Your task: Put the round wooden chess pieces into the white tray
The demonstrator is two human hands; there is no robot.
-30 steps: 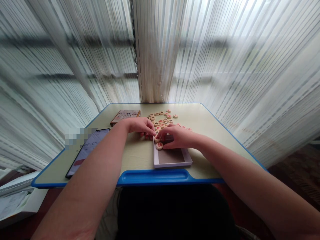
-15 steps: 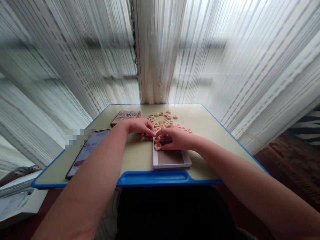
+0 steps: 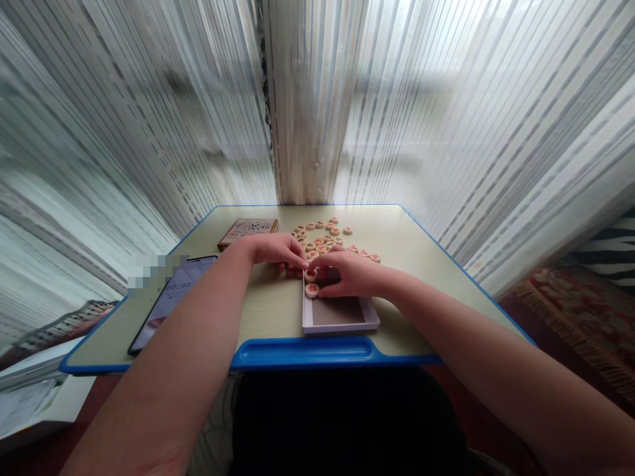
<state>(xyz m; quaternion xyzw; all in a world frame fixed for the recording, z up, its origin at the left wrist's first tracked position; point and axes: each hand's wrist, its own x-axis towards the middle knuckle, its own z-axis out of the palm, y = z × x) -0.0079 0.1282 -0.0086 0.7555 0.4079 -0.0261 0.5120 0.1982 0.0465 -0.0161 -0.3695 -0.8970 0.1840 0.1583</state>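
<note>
Round wooden xiangqi pieces (image 3: 320, 241) with red and black characters lie in a loose cluster on the pale desk (image 3: 262, 317). My left hand (image 3: 278, 254) rests beside the cluster, its fingertips against a red-marked piece (image 3: 310, 275). My right hand (image 3: 347, 274) lies over the corner of an open white-rimmed box tray (image 3: 337, 328), its fingers reaching the same piece. Another red-marked piece (image 3: 311, 290) sits at the tray's left wall, next to my right hand. My hands hide part of the tray and cluster.
A patterned box lid (image 3: 247, 231) lies at the far left of the desk. A phone (image 3: 173, 301) lies at the left, partly under my left forearm. A blue groove (image 3: 307, 352) runs along the near edge. Sheer curtains hang behind the desk.
The view has shifted slightly, with the tray and desk lying a little further left. My hands remain at the tray's corner, and the pieces show no clear movement of their own.
</note>
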